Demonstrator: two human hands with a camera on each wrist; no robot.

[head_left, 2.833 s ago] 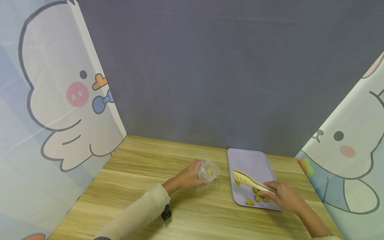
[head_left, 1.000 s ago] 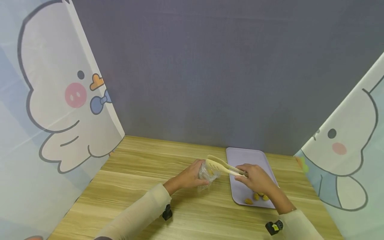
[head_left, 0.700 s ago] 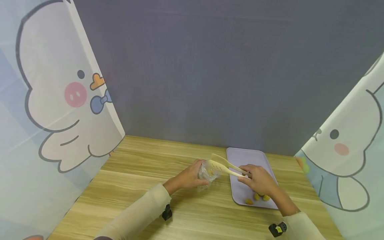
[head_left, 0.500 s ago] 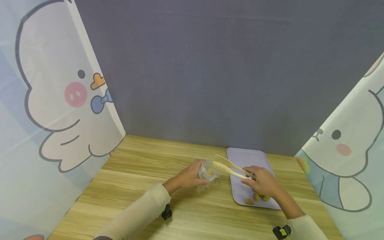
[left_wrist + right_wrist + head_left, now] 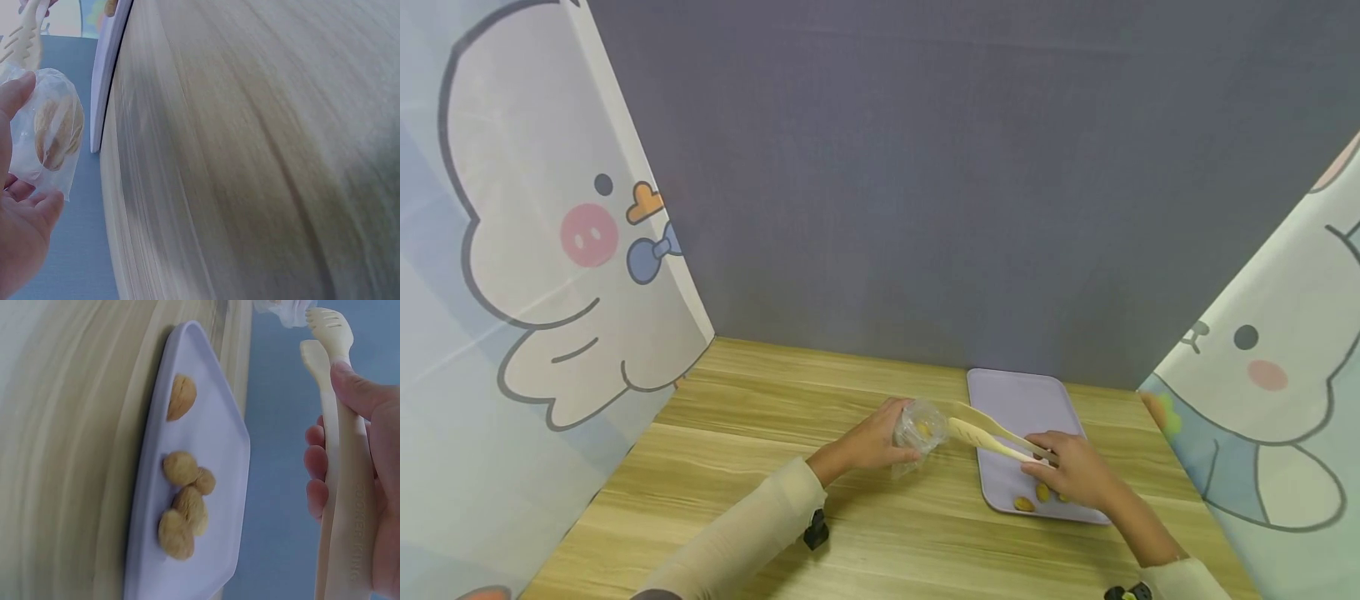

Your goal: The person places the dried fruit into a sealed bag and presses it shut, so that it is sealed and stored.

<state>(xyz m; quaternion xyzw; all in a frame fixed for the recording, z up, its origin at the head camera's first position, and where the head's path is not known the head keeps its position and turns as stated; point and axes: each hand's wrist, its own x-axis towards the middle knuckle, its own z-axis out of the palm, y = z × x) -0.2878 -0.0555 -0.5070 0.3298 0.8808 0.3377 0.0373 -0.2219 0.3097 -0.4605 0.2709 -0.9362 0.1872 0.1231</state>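
Observation:
My left hand (image 5: 880, 437) grips a clear plastic bag (image 5: 65, 94) by its side. Inside the bag, brown walnut-like pieces (image 5: 55, 132) show through. In my right hand (image 5: 1078, 468) are cream slotted tongs (image 5: 345, 444), marked COOKER KING. Their two heads stand apart, and nothing shows between them. In the head view the tongs' heads are just right of the bag's mouth, with their arms over the lilac tray (image 5: 1022, 392). Several more walnut-like pieces (image 5: 181, 469) lie near the tray's front end, partly covered by my right hand in the head view.
The wood-grain table (image 5: 760, 417) runs under everything. A dark grey cloth wall (image 5: 880, 183) rises behind it. Cartoon-printed panels (image 5: 535, 275) flank both sides. Black wrist cameras (image 5: 816, 531) hang under the sleeves.
The tongs went from the tray to the bag's mouth, then drew back right with their heads apart. The piece seen at their heads earliest is gone from there. My left hand stayed nearly still.

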